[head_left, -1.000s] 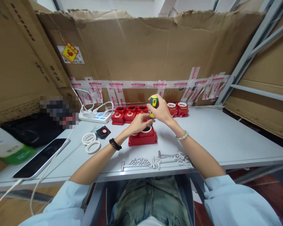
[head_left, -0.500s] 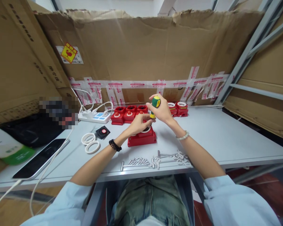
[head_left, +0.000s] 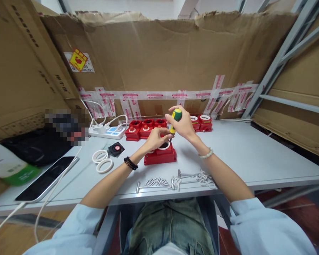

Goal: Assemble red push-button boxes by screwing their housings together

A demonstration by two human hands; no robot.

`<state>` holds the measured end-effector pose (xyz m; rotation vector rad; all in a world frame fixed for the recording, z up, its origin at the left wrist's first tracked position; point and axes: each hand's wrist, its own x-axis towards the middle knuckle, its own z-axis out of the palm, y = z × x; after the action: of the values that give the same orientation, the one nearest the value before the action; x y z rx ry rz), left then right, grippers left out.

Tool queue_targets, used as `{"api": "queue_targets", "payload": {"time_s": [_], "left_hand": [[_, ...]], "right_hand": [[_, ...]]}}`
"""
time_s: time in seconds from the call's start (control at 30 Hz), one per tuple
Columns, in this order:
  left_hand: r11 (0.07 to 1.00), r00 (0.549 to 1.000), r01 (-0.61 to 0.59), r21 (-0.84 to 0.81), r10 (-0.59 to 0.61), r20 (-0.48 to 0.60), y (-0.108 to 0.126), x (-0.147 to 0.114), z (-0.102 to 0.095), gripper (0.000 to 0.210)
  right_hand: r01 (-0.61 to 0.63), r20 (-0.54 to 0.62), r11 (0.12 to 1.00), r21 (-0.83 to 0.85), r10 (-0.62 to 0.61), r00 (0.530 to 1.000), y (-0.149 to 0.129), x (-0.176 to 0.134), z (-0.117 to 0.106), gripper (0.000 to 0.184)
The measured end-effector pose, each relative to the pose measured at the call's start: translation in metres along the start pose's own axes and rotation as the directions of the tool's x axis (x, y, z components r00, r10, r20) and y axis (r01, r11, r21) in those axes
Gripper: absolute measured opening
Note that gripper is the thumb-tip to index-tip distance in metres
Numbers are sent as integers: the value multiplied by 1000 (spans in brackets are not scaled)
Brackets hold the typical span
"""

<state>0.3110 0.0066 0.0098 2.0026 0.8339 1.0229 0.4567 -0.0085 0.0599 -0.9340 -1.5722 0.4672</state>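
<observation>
A screwdriver (head_left: 174, 121) with a green and yellow handle stands almost upright, its tip down at the right side of a red housing (head_left: 162, 157). My right hand (head_left: 185, 124) is wrapped around the handle. The fingers of my left hand (head_left: 155, 140) are pinched at the screwdriver's shaft, just below the handle. A white ring (head_left: 164, 146) sits around a dark round opening on top of the housing, partly covered by my left hand. Whether a screw is under the tip cannot be made out.
Several red housings (head_left: 133, 132) line the back. Loose white rings (head_left: 104, 165) and a black square part (head_left: 116, 149) lie left. Screws (head_left: 156, 182) and small T-shaped metal rods (head_left: 154, 187) lie along the front edge. A power strip (head_left: 107, 131) and phone (head_left: 46, 179) are further left.
The screwdriver handle has turned in my right hand, showing more yellow on its left side. My left fingers have shifted slightly, uncovering more of the white ring and the shaft.
</observation>
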Motion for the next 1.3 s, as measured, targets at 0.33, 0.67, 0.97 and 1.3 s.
{"api": "queue_targets", "payload": {"time_s": [0.33,0.67,0.97,1.3], "left_hand": [[998,996,-67,-5,67,65,4,0,-3,30],[996,993,-53,68,60,-104,4,2,4,28],[999,995,-40,20,38,91,6,1,-4,23],[976,992,-123,178,116,47,10,-1,-5,25]], "right_hand": [[49,-12,998,-34,-49,999,-3,-1,0,24],[52,-50,995,-85,-57,997,-2,-1,-1,32],[16,4,1000,16,-16,1000,-3,-1,-1,27],[65,-36,993,-97,-69,997,-4,-1,-2,27]]}}
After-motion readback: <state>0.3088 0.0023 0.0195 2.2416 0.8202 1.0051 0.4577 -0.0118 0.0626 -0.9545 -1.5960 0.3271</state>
